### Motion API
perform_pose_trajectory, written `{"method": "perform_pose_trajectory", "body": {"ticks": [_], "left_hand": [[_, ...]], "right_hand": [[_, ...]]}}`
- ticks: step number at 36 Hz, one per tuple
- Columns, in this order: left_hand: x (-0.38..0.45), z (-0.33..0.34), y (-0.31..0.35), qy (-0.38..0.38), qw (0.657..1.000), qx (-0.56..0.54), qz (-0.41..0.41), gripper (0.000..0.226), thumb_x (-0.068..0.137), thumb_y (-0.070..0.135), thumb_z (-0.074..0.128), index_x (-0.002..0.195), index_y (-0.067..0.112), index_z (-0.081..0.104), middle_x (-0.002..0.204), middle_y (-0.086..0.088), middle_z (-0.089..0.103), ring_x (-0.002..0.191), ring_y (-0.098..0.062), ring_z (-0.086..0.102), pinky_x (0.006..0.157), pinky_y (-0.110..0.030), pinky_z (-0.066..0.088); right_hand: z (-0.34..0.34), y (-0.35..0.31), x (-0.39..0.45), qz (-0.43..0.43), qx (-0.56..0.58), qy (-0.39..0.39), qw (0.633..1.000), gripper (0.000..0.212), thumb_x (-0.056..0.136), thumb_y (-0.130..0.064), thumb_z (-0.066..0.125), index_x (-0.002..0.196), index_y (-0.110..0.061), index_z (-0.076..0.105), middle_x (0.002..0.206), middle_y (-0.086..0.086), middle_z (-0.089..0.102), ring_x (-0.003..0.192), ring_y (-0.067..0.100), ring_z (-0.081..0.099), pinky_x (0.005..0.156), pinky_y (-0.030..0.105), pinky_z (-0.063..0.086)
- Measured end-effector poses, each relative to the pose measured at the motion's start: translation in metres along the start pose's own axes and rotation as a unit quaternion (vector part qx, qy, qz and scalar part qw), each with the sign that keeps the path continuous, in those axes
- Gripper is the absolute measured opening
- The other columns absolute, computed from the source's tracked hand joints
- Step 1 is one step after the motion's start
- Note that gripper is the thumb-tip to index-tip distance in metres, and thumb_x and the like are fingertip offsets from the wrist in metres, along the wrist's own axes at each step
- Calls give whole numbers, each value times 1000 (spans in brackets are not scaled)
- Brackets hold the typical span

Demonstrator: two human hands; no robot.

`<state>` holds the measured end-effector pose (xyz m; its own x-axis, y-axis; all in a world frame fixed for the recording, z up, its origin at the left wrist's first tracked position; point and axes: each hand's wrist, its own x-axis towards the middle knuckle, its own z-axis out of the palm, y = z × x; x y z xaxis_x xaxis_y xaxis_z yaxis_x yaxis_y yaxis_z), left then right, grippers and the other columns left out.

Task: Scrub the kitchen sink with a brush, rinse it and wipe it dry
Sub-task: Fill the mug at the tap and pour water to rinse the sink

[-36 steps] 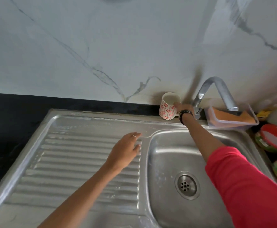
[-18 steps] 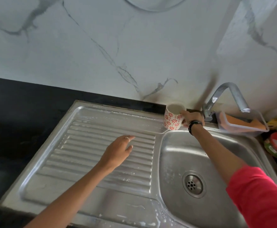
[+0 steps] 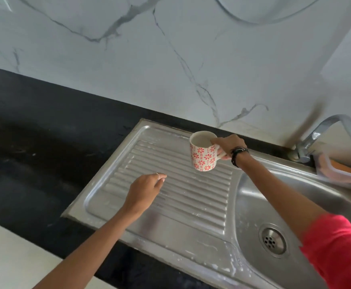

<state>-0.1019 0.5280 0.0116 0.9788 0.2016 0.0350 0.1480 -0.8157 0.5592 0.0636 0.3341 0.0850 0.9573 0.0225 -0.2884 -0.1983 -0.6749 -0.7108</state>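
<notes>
A steel sink with a round drain fills the right side, and its ribbed draining board carries soapy white streaks. My right hand grips the handle of a white mug with red flowers, held in the air over the far part of the draining board. My left hand hovers over the board's ribs, fingers relaxed and empty. No brush is in sight.
A chrome tap stands at the back right. Beside it a clear plastic tub holds an orange sponge. Black countertop lies to the left, with a marble-patterned wall behind.
My right hand has lifted the mug from beside the tap and carried it left, over the draining board. The view has swung left. My left hand stays above the ribs.
</notes>
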Motion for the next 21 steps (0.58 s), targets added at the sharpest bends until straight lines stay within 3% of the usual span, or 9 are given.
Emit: {"method": "perform_pose_trajectory", "body": {"ticks": [4,11,15,18,21], "left_hand": [[27,-18,-30,14,999,21,-19,29,98,30,45,119,23,64,115,5,68,109,-12,61,89,-27,47],[93,-44,-89,-7,998,-25,-52,39,94,39,51,102,6,70,99,-7,72,96,-21,66,84,-34,51],[134,-51,-123,-64,995,-71,-34,39,97,34,47,127,12,57,127,-1,60,119,-12,55,99,-21,39],[168,-49,-141,-94,994,-60,2,40,99,29,42,136,14,49,135,-1,54,126,-10,49,107,-29,38],[199,-45,-143,-75,995,-66,8,39,100,21,38,138,13,45,139,-3,50,128,-12,47,107,-31,38]], "right_hand": [[31,-34,11,-24,-50,-33,998,39,80,-42,64,93,-5,67,87,9,70,86,25,69,83,39,57],[81,-89,49,-24,-107,-54,993,40,75,-45,64,92,-10,72,89,7,73,83,22,69,81,40,58],[103,-116,71,-21,-139,-50,989,37,77,-42,63,85,-7,72,87,7,73,84,22,69,84,39,57],[116,-133,85,-14,-153,-44,987,34,75,-39,63,83,-7,72,85,7,73,85,22,69,83,39,57],[126,-147,99,-5,-174,-42,984,34,75,-39,63,82,-6,72,85,7,73,83,21,69,81,35,57]]}}
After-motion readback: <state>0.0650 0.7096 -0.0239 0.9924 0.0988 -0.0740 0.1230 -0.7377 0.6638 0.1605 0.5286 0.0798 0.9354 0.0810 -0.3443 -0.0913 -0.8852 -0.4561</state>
